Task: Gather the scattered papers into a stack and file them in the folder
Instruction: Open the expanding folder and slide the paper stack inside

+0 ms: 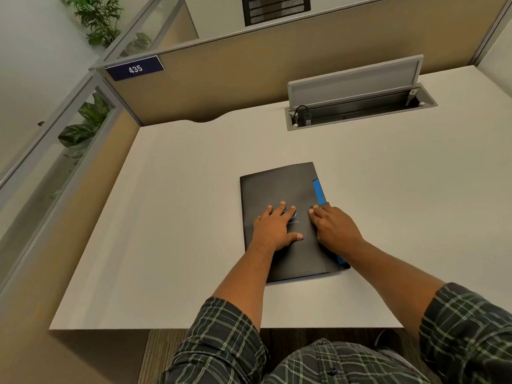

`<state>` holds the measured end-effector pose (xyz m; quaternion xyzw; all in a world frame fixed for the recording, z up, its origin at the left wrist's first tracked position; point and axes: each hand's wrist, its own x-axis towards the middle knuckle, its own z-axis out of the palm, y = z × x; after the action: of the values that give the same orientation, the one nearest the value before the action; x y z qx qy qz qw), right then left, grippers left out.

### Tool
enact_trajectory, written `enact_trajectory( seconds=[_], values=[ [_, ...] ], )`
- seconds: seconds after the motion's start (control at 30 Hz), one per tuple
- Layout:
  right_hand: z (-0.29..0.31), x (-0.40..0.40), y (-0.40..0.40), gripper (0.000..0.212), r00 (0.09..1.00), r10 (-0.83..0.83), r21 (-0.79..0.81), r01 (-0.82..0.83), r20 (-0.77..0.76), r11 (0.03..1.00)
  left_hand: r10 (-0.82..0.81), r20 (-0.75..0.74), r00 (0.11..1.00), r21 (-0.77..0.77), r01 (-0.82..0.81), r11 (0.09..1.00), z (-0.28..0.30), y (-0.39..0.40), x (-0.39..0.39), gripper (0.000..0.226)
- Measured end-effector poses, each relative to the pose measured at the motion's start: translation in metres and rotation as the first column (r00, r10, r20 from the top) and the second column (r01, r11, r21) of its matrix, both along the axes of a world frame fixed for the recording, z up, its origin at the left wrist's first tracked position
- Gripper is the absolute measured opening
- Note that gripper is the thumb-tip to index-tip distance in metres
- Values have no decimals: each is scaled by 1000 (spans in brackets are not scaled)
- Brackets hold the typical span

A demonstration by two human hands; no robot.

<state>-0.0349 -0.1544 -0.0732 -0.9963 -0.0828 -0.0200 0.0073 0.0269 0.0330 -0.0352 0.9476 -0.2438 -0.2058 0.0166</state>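
A dark grey folder point(277, 187) lies closed on the white desk point(171, 217), near its middle. A blue strip point(318, 192) shows along the folder's right edge. My left hand point(274, 225) rests flat on the cover with its fingers spread. My right hand point(332, 228) lies on the folder's right edge, fingers pointing left and pressing the cover down. No loose papers are in sight on the desk.
An open cable tray point(360, 112) with its lid raised sits in the desk at the back right. Tan partition walls point(221, 79) close the desk off at the back and left. A sign reading 435 point(135, 68) hangs at the corner.
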Motion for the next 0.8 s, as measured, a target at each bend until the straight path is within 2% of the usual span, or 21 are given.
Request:
enact_trajectory(
  seconds=[0.13,0.23,0.3,0.4,0.5,0.57,0.67,0.73,0.8],
  values=[
    [10,5,2,42,997,-70,81,71,-8,994,-17,3,1000,-14,17,1000,2,2,1,89],
    [16,2,1,28,982,-188,230,177,28,957,24,66,997,-64,-20,998,3,13,-1,93],
    [13,-6,0,29,948,-310,316,273,75,909,173,167,971,-99,-159,982,1,24,-5,100],
    [6,-18,-1,46,843,-534,398,468,68,789,449,228,864,-141,-427,893,0,38,-10,107],
    [5,-16,0,43,835,-550,450,496,-10,743,538,189,822,-131,-522,843,1,44,-11,106],
    [8,-11,5,42,830,-549,565,502,-100,655,568,146,810,-159,-547,822,4,41,-7,99],
    [14,-4,12,53,781,-586,692,545,-215,473,700,1,714,-291,-669,684,10,38,2,92],
    [18,3,15,61,748,-589,757,566,-307,325,771,-159,616,-386,-758,525,13,43,11,89],
    [22,12,15,58,722,-582,807,563,-375,179,790,-322,522,-428,-824,370,16,50,23,82]
  ],
)
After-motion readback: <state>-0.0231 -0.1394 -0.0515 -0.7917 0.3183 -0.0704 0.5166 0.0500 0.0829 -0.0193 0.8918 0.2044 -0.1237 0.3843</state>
